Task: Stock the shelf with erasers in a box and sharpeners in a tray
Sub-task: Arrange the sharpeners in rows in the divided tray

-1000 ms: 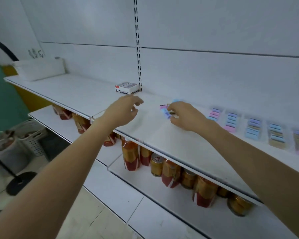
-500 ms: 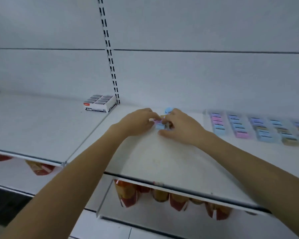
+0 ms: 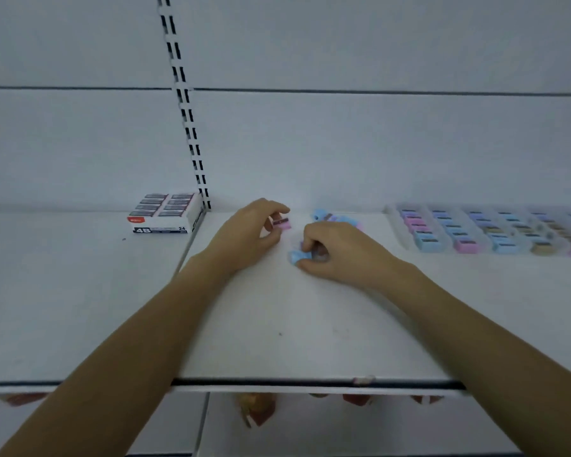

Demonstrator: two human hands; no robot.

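Hands separating after meeting: left hand (image 3: 249,234) now pinching pink sharpener (image 3: 282,223); right hand (image 3: 338,255) curling round blue sharpeners (image 3: 296,257), probably several. Both on shelf (image 3: 277,324), near tray (image 3: 393,225); loading pending.

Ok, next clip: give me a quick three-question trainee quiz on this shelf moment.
1. True or false: the eraser box sits left of the sharpener tray.
2. What does the left hand pinch? A) an eraser B) a pink sharpener C) nothing
3. What does the right hand grip?
Key: 1 true; 2 B; 3 a blue sharpener.
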